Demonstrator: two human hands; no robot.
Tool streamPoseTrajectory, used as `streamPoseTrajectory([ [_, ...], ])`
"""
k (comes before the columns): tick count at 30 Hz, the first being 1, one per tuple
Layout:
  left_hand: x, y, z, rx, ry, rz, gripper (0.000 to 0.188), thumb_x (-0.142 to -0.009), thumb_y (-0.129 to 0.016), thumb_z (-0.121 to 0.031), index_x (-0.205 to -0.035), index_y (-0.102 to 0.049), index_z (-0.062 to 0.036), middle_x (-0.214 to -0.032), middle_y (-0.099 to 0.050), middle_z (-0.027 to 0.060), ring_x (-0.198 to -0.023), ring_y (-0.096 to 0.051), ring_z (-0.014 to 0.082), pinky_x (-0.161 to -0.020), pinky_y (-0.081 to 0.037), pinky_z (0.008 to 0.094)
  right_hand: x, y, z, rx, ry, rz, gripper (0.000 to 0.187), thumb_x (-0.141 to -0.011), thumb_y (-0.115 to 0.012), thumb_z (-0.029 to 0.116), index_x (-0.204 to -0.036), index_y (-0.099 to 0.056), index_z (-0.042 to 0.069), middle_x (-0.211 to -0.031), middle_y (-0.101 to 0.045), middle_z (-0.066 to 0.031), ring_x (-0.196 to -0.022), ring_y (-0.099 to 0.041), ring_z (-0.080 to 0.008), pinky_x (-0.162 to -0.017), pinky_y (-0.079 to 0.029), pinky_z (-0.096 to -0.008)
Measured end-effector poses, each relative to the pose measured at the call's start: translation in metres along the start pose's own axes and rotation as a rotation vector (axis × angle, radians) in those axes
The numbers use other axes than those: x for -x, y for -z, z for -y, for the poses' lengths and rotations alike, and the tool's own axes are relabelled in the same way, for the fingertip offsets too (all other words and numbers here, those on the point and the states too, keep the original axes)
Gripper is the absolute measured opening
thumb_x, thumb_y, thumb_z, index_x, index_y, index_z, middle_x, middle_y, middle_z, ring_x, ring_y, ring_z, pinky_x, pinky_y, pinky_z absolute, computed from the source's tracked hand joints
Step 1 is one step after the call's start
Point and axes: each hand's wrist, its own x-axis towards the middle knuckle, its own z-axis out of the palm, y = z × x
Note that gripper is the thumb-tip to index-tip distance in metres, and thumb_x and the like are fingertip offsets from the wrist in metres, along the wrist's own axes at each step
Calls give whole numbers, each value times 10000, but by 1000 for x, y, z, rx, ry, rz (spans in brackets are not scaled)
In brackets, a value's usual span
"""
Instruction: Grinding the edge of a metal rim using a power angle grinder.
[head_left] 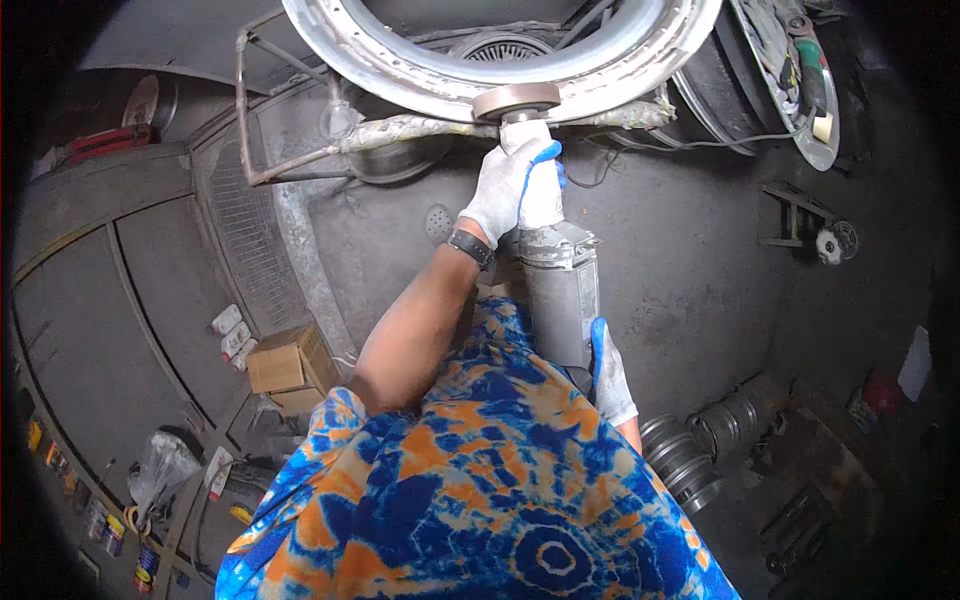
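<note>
A large grey power grinder point(562, 300) points away from me, a round brown abrasive wheel point(516, 99) on its far end. The wheel lies against or right over the near rim of a big pale metal wheel rim point(400, 85); I cannot tell if they touch. My left hand point(505, 190), in a white and blue glove, is wrapped round the grinder's front neck. Near the rear of the body, my right hand point(612, 378), gloved alike, grips the tool, its fingers partly hidden behind the housing.
Under the rim stands a metal tube frame point(290, 165) with a dirty wrapped bar. A green-bodied grinder point(812, 75) lies at the far right, its cable trailing. A cardboard box point(290, 362) sits at left. More wheel rims point(680, 462) lie on the floor at right, below a small metal stand point(795, 218).
</note>
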Motion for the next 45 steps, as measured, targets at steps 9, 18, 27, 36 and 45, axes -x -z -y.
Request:
streamPoseTrajectory([
  [9,21,38,-37,-69,-122,-95,291,-942,-751,-218,-1131,-663,-15,-898,-707,144,-741,-719,273,-679,-624,393,-38,-12,-31,-9,130,149,623,-1126,-426,437,-1463,-528,-76,-1452,-599,-154,-1350,-527,-226,-1172,-362,-331],
  [18,27,33,-24,-111,-161,-204,304,-924,-776,-236,-1115,-647,-37,-908,-705,152,-776,-724,288,-714,-630,415,-33,0,-5,177,187,179,587,-1110,-461,436,-1435,-560,-44,-1353,-645,-155,-1273,-582,-263,-1112,-413,-345],
  [27,-20,-38,42,-124,-103,-67,220,-921,-784,-187,-1032,-655,-48,-864,-714,120,-706,-713,238,-647,-611,366,-34,72,-4,34,29,133,640,-1100,-461,504,-1465,-545,-15,-1385,-625,-149,-1285,-575,-259,-1124,-409,-352],
  [36,-29,-61,59,-116,-184,-204,187,-929,-764,-170,-1006,-643,-50,-832,-698,111,-681,-705,237,-638,-612,364,-78,127,-7,-145,-85,235,665,-1101,-449,517,-1483,-519,-23,-1417,-605,-151,-1304,-566,-264,-1136,-405,-363],
  [45,-33,-77,68,-98,-194,-215,210,-924,-771,-160,-1040,-648,-35,-857,-699,106,-705,-701,218,-659,-608,354,-86,152,-11,-204,-132,227,691,-1103,-436,529,-1502,-492,-32,-1449,-586,-153,-1324,-556,-269,-1147,-401,-375],
])
